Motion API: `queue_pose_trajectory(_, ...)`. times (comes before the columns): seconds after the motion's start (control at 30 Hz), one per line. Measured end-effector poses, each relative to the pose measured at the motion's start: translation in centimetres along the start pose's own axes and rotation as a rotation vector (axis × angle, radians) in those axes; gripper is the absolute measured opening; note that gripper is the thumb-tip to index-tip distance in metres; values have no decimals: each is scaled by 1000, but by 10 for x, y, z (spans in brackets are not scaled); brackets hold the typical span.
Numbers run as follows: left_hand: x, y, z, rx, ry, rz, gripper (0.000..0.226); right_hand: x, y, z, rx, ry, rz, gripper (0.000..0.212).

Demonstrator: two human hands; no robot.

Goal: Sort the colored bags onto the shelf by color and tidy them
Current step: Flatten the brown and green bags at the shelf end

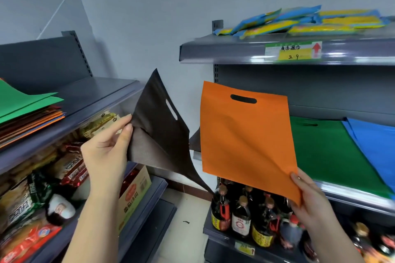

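- The left hand (106, 147) is pinching a limp, matte dark brown bag (158, 126) at its 9 o'clock edge.
- The right hand (310, 196) is pinching a flat, rectangular orange bag (241, 134) by its 5 o'clock corner.

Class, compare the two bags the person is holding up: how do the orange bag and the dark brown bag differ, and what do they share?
The orange bag hangs flat, facing the camera; the dark brown bag is twisted and folded. The right hand pinches the orange bag's lower corner; the left hand pinches the dark brown bag's side edge. Both are thin fabric bags with a cut-out handle slot.
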State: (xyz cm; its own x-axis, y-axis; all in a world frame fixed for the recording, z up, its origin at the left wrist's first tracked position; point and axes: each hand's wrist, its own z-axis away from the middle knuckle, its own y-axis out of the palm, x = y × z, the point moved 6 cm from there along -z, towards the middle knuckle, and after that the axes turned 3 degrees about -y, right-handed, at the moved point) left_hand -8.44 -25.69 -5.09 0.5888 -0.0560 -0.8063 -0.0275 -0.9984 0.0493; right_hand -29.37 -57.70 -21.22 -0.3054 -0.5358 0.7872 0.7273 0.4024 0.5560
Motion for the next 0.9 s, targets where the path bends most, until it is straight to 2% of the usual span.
queue_pose_trajectory(0.13,14,24,-15,6,-49,204,53,15,-3,-7,-30,-55,-11,24)
queue_pose_trajectory(0.2,35,40,-27,3,-131,289,46,20,-4,-11,-63,-78,-15,24)
queue_pose_trajectory(0.3,78,69,-46,26,-282,295,30,24,-6,-24,-130,-137,-20,24)
queue_pose_trajectory(0.43,119,106,-48,68,-364,221,29,33,-6,-32,-198,-189,11,23)
queue_pose_trajectory(0.53,160,143,-52,125,-464,26,26,37,-5,-43,-276,-231,17,22)
queue_pose_trajectory(0.67,204,173,-51,278,-565,-59,21,35,-4,-56,-335,-258,37,21)
queue_pose_trajectory(0.9,231,191,-45,576,-535,-360,22,31,-12,-69,-380,-278,78,21)
